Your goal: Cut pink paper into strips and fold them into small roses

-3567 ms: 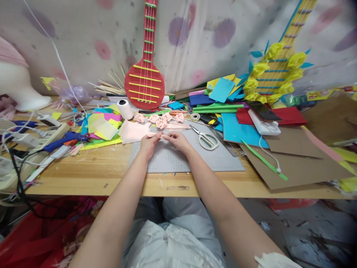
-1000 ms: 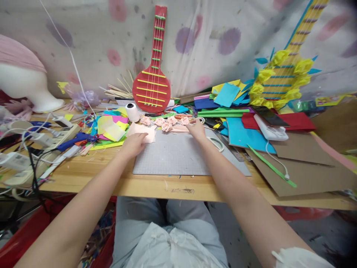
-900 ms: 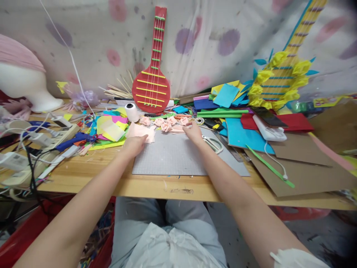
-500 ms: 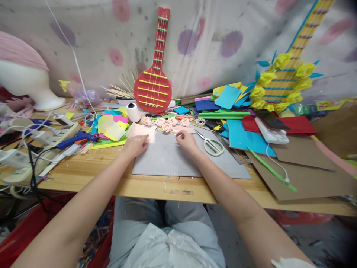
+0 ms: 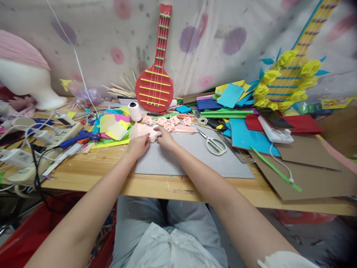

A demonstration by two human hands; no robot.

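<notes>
My left hand (image 5: 139,146) has its fingers closed on the lower edge of a pale pink piece of crepe paper (image 5: 141,130). At the paper's right edge, my right hand (image 5: 165,139) pinches it between thumb and fingers. The paper lies over the upper left of a grey cutting mat (image 5: 184,160). Just behind my hands sit several pink paper flowers (image 5: 168,124), and a folded pink strip (image 5: 184,129) lies to their right. Scissors (image 5: 213,143) with pale handles rest partly open on the mat's right side.
A white thread spool (image 5: 135,111) stands behind the paper. A red paper lute (image 5: 154,89) leans on the back curtain; a yellow one (image 5: 284,83) stands right. Blue glue gun (image 5: 79,138) and power strip (image 5: 52,149) lie left, cardboard (image 5: 312,178) right.
My right hand has moved left from beside the pink strip to the crepe paper's right edge and grips it. The paper now looks creased. The view has shifted slightly.
</notes>
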